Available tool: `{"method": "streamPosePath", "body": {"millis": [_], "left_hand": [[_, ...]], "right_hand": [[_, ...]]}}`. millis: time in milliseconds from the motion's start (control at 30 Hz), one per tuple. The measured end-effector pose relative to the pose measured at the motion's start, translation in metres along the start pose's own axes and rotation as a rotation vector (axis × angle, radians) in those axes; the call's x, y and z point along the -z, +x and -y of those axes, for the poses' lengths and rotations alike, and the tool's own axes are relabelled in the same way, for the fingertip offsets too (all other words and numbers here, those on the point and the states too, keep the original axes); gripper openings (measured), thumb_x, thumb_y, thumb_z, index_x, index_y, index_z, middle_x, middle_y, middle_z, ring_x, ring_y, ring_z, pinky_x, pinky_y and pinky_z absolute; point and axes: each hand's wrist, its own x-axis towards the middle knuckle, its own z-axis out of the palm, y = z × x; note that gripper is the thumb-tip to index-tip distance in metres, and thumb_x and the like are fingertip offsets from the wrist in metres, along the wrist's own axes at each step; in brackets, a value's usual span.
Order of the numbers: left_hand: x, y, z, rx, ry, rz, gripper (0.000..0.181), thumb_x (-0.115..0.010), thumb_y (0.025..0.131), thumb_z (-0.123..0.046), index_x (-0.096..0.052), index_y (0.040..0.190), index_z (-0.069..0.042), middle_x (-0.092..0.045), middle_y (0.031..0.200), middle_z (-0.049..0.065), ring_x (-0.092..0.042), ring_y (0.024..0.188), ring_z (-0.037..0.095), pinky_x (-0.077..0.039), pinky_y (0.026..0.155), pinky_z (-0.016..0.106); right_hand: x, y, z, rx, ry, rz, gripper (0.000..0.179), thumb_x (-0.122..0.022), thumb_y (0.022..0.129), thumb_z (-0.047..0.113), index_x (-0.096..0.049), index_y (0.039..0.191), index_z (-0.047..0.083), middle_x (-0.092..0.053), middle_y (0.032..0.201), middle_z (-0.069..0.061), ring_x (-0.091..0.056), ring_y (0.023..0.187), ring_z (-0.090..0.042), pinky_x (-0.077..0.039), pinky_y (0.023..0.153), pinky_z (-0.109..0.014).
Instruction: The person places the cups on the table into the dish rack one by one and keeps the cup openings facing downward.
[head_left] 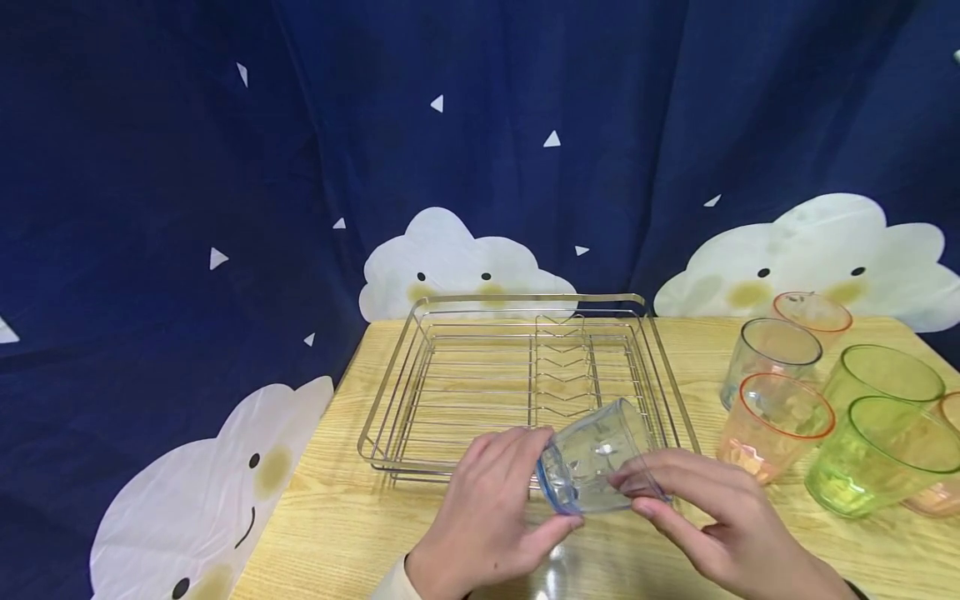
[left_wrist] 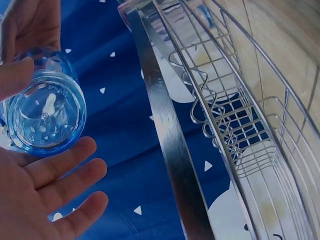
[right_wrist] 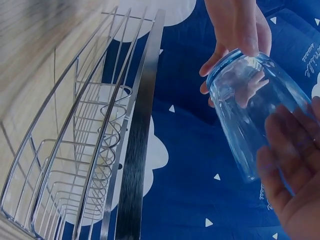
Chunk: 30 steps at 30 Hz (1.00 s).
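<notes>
A clear blue drinking glass (head_left: 600,458) lies tilted on its side in the air, over the near edge of the wire rack. Its thick base points left, toward my left hand (head_left: 491,512), which grips it between thumb and fingers. In the left wrist view the round base of the glass (left_wrist: 47,115) faces the camera, with the thumb on one side and the fingers spread along the other. My right hand (head_left: 716,517) holds the mouth end, thumb at the rim and fingers against the wall. Through the glass (right_wrist: 250,100), some right fingers (right_wrist: 287,150) show in the right wrist view.
The metal wire dish rack (head_left: 465,392), with bent dividers on its right side, stands on the wooden table (head_left: 322,517). At right are several tumblers, among them a green glass (head_left: 862,467), an orange glass (head_left: 772,425) and a grey-blue glass (head_left: 757,354). A blue curtain (head_left: 487,150) hangs behind.
</notes>
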Motion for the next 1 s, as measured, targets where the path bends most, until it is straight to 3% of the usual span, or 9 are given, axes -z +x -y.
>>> {"method": "streamPosePath", "body": {"millis": [467,667,833,1000], "left_hand": [[0.008,0.005,0.005,-0.06,-0.068,-0.132,0.083,-0.081,0.073,-0.047,-0.051,0.136,-0.002,-0.067,0.117,0.004,-0.065,0.104,0.016,-0.053,0.093,0.032],[0.008,0.007,0.006,-0.087,-0.163,-0.128,0.087,-0.085,0.073,-0.043,-0.047,0.138,0.002,-0.062,0.12,0.007,-0.063,0.106,0.016,-0.055,0.094,0.027],[0.008,0.009,0.008,-0.082,-0.256,-0.115,0.089,-0.087,0.072,-0.041,-0.046,0.139,0.001,-0.058,0.122,0.008,-0.064,0.103,0.015,-0.056,0.089,0.021],[0.007,0.012,0.008,-0.095,-0.294,-0.126,0.088,-0.087,0.072,-0.035,-0.045,0.14,0.002,-0.056,0.131,0.012,-0.062,0.114,0.02,-0.054,0.099,0.025]], "right_hand": [[0.002,-0.008,0.001,-0.111,-0.108,-0.022,0.014,-0.065,0.095,0.014,-0.072,0.095,0.001,-0.074,0.091,-0.007,-0.068,0.099,-0.006,-0.052,0.092,-0.011],[0.004,-0.007,-0.002,-0.104,-0.046,-0.01,0.009,-0.068,0.091,0.004,-0.072,0.098,-0.001,-0.074,0.094,-0.008,-0.069,0.1,-0.008,-0.052,0.092,-0.013],[0.005,-0.008,-0.002,-0.129,-0.054,-0.008,0.01,-0.069,0.09,0.003,-0.072,0.099,0.001,-0.075,0.096,-0.006,-0.069,0.1,-0.006,-0.052,0.09,-0.012],[0.004,-0.01,-0.002,-0.151,-0.08,-0.011,0.01,-0.069,0.09,0.004,-0.073,0.1,0.003,-0.076,0.096,-0.004,-0.069,0.099,-0.004,-0.053,0.088,-0.011]]}}
